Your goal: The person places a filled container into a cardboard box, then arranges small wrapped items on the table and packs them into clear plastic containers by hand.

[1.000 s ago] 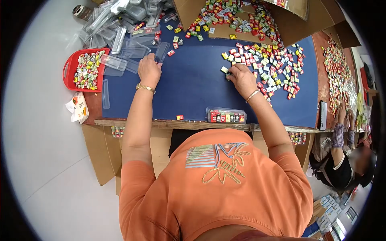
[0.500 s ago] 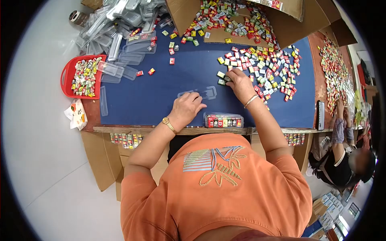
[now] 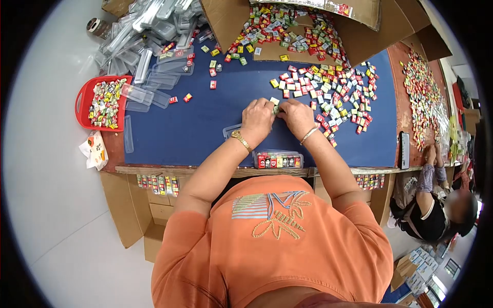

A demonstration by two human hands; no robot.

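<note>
My left hand (image 3: 258, 120) and my right hand (image 3: 299, 120) meet over the blue mat, fingertips closed around small green-and-white wrapped candies (image 3: 275, 101). My fingers partly cover these pieces. Behind my left hand and wrist lies a clear plastic tray (image 3: 229, 132), mostly hidden. Close to the table's front edge, between my forearms, a clear box (image 3: 279, 160) holds a row of red, black, green and yellow wrapped candies. A spread of loose wrapped candies (image 3: 339, 92) lies just beyond my right hand.
An open cardboard box (image 3: 226, 23) spills candies at the back. Clear plastic boxes (image 3: 146, 31) are heaped at the back left, near a red basket (image 3: 82, 115) of candies. A tissue pack (image 3: 95, 151) lies below it. Another person (image 3: 431, 215) works at right beside another candy pile (image 3: 423, 97).
My left hand has moved up and right off the clear tray to meet my right hand. My right hand has come slightly left and nearer with the candies.
</note>
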